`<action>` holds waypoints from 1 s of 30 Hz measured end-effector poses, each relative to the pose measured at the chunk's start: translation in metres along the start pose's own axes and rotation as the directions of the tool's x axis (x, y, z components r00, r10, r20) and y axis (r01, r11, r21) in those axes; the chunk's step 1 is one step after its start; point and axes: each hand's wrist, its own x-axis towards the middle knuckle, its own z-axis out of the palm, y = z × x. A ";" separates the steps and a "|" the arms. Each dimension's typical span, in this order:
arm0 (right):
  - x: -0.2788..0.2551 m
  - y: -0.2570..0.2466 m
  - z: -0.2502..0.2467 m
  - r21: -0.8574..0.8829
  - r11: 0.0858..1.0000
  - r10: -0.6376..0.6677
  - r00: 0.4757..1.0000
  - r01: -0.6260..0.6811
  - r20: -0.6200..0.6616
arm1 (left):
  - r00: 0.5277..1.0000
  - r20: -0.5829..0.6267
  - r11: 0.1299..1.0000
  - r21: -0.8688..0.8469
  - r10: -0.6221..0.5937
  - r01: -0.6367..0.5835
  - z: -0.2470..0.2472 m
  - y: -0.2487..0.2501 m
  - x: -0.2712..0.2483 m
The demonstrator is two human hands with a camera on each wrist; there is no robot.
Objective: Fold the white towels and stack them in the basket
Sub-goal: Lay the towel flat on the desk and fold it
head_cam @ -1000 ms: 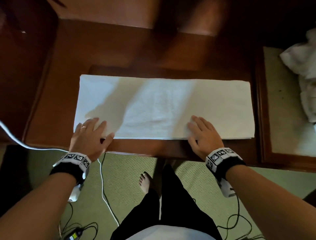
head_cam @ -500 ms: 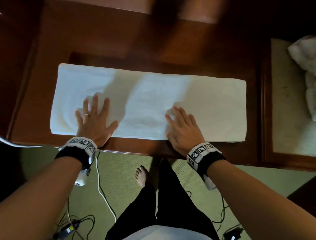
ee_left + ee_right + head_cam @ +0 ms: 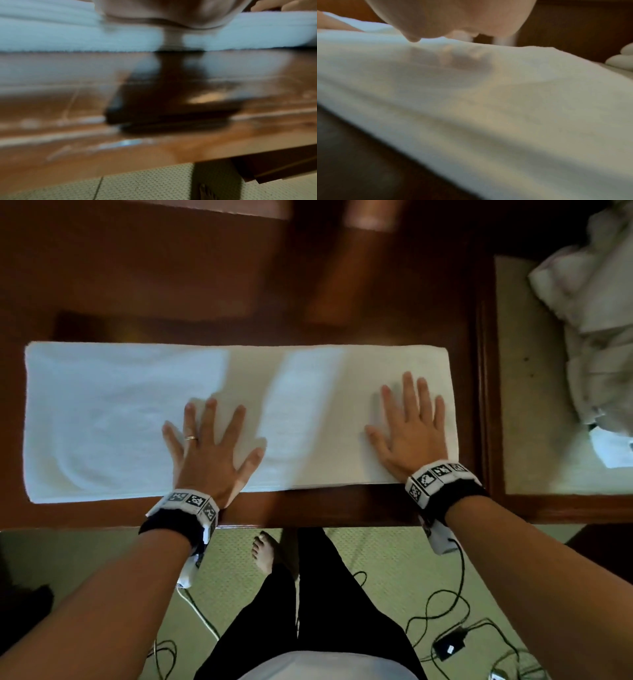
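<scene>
A white towel (image 3: 113, 419), folded into a long band, lies flat across the wooden table (image 3: 171, 275), its near edge just short of the table's front lip. The left hand (image 3: 209, 453) rests palm down on it with fingers (image 3: 236, 422) straight and spread, thumb angled out toward the right hand; most of the towel's length runs on beyond the little finger. The right hand (image 3: 411, 433) lies flat too, fingers straight and only slightly parted, their tips short of the towel's far edge (the towel's right end sits just past the little finger). Both wrist views are blurred, showing only the heel of each palm against cloth. Beyond the right end, well clear of the fingers, crumpled white towels (image 3: 596, 313) are heaped on a pale surface.
</scene>
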 end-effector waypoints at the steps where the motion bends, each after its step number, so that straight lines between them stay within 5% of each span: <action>1: 0.011 -0.010 -0.004 -0.026 0.996 -0.089 0.996 0.089 0.000 | 1.000 0.002 1.000 0.011 0.000 0.000 0.001 0.001 0.000; 4: 0.035 -0.010 -0.004 -0.061 0.987 -0.142 0.983 0.150 0.118 | 1.000 -0.010 1.000 0.017 -0.007 0.008 0.004 -0.002 0.000; 8: 0.042 0.037 -0.007 0.030 0.987 0.151 0.970 -0.160 0.193 | 1.000 -0.019 1.000 0.023 -0.001 0.002 0.003 -0.002 0.001; 13: 0.012 0.044 -0.008 0.119 0.962 0.243 0.969 -0.246 0.038 | 1.000 -0.027 1.000 0.031 0.004 -0.003 0.002 -0.002 0.001; 16: -0.018 0.041 -0.001 0.246 0.890 0.400 0.916 -0.384 -0.018 | 0.999 -0.035 0.999 0.032 0.017 -0.016 0.003 -0.002 0.000; 20: -0.033 0.040 -0.001 0.319 0.748 0.583 0.806 -0.581 0.102 | 0.998 -0.056 0.998 0.050 0.029 -0.026 0.005 -0.003 0.000; 27: -0.024 0.051 0.006 0.469 0.558 0.634 0.716 -0.685 0.291 | 0.998 -0.046 0.998 0.061 0.038 -0.036 0.005 -0.006 -0.004; 30: -0.022 0.056 0.000 0.507 0.536 0.584 0.730 -0.675 0.355 | 0.999 -0.019 0.998 0.052 0.034 -0.033 0.002 -0.005 -0.008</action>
